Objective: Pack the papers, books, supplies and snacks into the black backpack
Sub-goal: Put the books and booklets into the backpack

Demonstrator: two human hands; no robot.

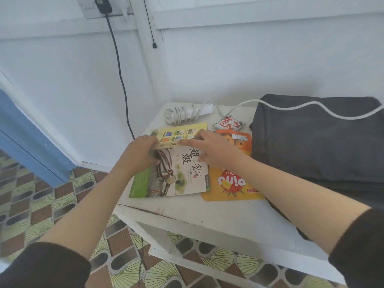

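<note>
Our fingers [150, 140] are clamped on the book [182, 175]. The left hand [138, 154] curls round the left end of its spine. The right hand [216, 151] pinches the spine further right, its fingers laid along the edge. The book sits left of centre in the frame on the white worktop [207, 213]. Its pale front cover with large black characters faces up toward us, and its yellow back cover shows beyond the spine. We cannot tell whether it lies spread open or is being tipped up.

Just right of the book, partly under our right wrist, lies an orange snack packet [242, 142]. A yellow snack packet [230, 186] lies below that, touching the book's lower right corner. A small white-and-red packet [228, 122] rests above them, near the back of the worktop.

The black backpack [315, 142] lies flat at the right of the frame, beside the packets. A white cable [307, 104] runs across its top to a coiled bundle [180, 114] behind the book. A black cord [119, 69] hangs down the white wall in the upper left, and patterned floor tiles [41, 200] fill the lower left.
</note>
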